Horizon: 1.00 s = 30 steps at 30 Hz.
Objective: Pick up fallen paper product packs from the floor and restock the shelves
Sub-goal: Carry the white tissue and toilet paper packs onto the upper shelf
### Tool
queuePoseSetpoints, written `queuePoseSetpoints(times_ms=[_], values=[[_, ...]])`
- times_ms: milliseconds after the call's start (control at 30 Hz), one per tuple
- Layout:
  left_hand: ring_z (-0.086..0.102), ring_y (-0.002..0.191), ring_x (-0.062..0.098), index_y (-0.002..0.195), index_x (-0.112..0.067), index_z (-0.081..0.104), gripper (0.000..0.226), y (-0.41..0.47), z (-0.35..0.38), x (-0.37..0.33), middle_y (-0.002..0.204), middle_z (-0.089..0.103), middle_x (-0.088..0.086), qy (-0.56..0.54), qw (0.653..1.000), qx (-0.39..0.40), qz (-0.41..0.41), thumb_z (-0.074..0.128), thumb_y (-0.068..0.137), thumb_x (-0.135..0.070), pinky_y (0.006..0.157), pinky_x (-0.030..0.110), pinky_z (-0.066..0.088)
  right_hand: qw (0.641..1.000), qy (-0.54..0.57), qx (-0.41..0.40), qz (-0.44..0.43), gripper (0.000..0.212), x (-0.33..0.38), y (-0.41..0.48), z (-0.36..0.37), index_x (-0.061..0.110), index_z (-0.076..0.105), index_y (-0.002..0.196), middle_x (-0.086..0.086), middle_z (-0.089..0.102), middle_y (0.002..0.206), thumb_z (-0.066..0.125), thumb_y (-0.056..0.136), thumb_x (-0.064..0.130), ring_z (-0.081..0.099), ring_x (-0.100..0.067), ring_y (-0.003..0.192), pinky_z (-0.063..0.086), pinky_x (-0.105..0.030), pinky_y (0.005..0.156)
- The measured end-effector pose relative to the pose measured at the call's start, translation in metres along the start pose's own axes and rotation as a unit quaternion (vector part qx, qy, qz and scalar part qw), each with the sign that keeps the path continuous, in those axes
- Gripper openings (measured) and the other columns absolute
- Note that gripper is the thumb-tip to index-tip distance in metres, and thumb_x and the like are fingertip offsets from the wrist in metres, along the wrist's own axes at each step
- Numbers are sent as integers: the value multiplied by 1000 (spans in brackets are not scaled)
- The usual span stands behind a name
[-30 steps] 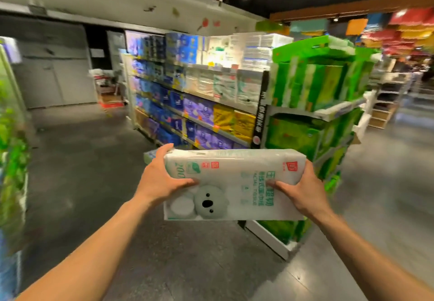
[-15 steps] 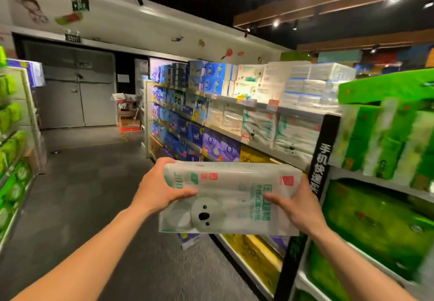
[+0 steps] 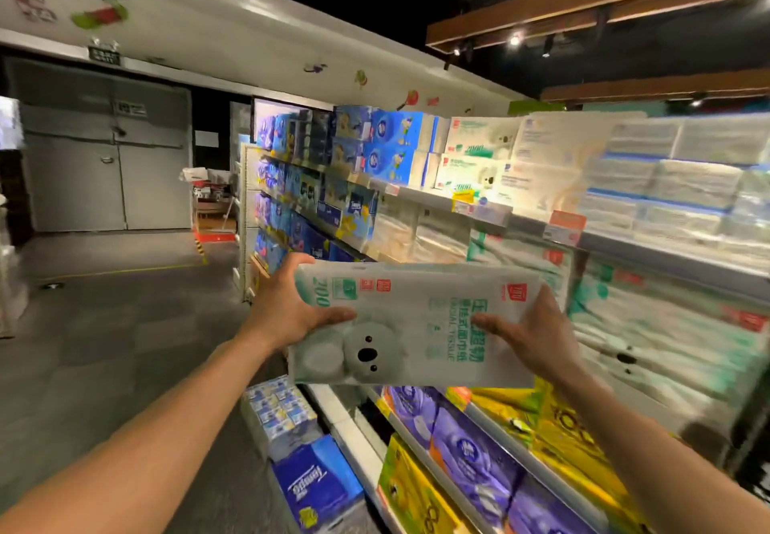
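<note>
At the shelf [image 3: 625, 246], we gripped the tissue pack [image 3: 416, 325] in left hand [image 3: 287, 312] and right hand [image 3: 531, 335], wanting it level.

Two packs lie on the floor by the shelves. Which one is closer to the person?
The dark blue plastic pack with white Tempo lettering; the pale blue-and-white patterned pack lies just beyond it, farther away.

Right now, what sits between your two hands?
In the head view, only the koala-print tissue pack spans the gap: the left hand grips its left end, the right hand its right end.
</note>
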<state>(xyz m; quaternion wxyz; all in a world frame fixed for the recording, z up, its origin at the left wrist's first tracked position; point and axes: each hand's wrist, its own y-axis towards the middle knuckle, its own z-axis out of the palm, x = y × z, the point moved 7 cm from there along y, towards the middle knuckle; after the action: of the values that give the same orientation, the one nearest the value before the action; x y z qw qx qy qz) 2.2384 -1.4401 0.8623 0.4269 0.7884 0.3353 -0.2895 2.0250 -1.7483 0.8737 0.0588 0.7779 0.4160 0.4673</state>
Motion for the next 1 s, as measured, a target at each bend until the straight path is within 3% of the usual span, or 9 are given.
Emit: queuePoseSetpoints(times_ms=[133, 233, 300, 433, 500, 567, 767, 867, 1000], values=[[68, 89, 10, 116, -35, 46, 92, 112, 13, 54, 104, 64, -11, 6, 1000, -5, 29, 89, 42, -69, 68, 40, 62, 1000, -11, -24, -2, 76, 1, 89, 69, 17, 53, 119, 2, 68, 102, 93, 62, 50, 66, -21, 89, 55, -39, 75], [65, 86, 4, 117, -32, 48, 89, 199, 26, 88, 102, 63, -12, 3, 998, 14, 57, 90, 45, -62, 62, 26, 58, 999, -5, -54, -5, 73, 4, 145, 118, 17, 54, 118, 3, 67, 101, 93, 64, 47, 65, -18, 87, 50, -33, 69], [66, 86, 5, 117, -30, 51, 90, 260, 33, 106, 101, 65, -11, -16, 997, 18, 80, 89, 42, -62, 64, 27, 58, 997, -4, -72, 0, 72, 6, 184, 146, 16, 53, 118, 3, 67, 103, 92, 65, 45, 64, -17, 87, 48, -31, 67], [61, 81, -2, 112, -29, 51, 77, 381, 42, 117, 95, 62, -15, -31, 992, 37, 119, 96, 51, -45, 55, 13, 48, 993, -10, -115, 19, 81, 19, 265, 179, 20, 52, 118, 4, 70, 106, 90, 58, 59, 68, -15, 91, 60, -41, 75], [62, 80, -3, 112, -27, 53, 77, 437, 50, 114, 94, 63, -15, -44, 987, 45, 145, 98, 51, -42, 55, 11, 46, 990, -26, -138, 26, 79, 33, 300, 182, 18, 51, 118, 5, 66, 106, 89, 61, 58, 66, -18, 94, 60, -46, 80], [62, 81, -3, 114, -28, 54, 79, 486, 57, 107, 96, 64, -14, -58, 983, 45, 170, 97, 51, -44, 59, 10, 46, 986, -47, -159, 22, 76, 47, 334, 179, 16, 49, 121, 5, 61, 107, 89, 67, 51, 62, -19, 97, 57, -41, 80], [66, 87, 4, 116, -24, 54, 84, 608, 90, 90, 102, 64, -9, -111, 967, 28, 229, 93, 48, -54, 69, 26, 58, 971, -106, -215, -11, 79, 76, 434, 164, 12, 50, 127, 4, 58, 111, 89, 69, 49, 57, -18, 99, 46, -27, 71], [62, 87, -1, 119, -20, 54, 83, 659, 108, 74, 102, 61, -9, -139, 960, 25, 242, 93, 52, -50, 64, 15, 51, 959, -132, -250, -28, 88, 85, 481, 153, 14, 53, 126, 0, 65, 118, 87, 61, 63, 62, -22, 104, 56, -41, 86], [65, 90, 3, 121, -18, 54, 84, 726, 139, 56, 106, 64, -4, -157, 953, 14, 259, 94, 55, -50, 69, 22, 57, 954, -145, -262, -31, 90, 79, 547, 142, 16, 53, 127, 0, 65, 117, 84, 59, 66, 63, -20, 104, 56, -40, 87]])
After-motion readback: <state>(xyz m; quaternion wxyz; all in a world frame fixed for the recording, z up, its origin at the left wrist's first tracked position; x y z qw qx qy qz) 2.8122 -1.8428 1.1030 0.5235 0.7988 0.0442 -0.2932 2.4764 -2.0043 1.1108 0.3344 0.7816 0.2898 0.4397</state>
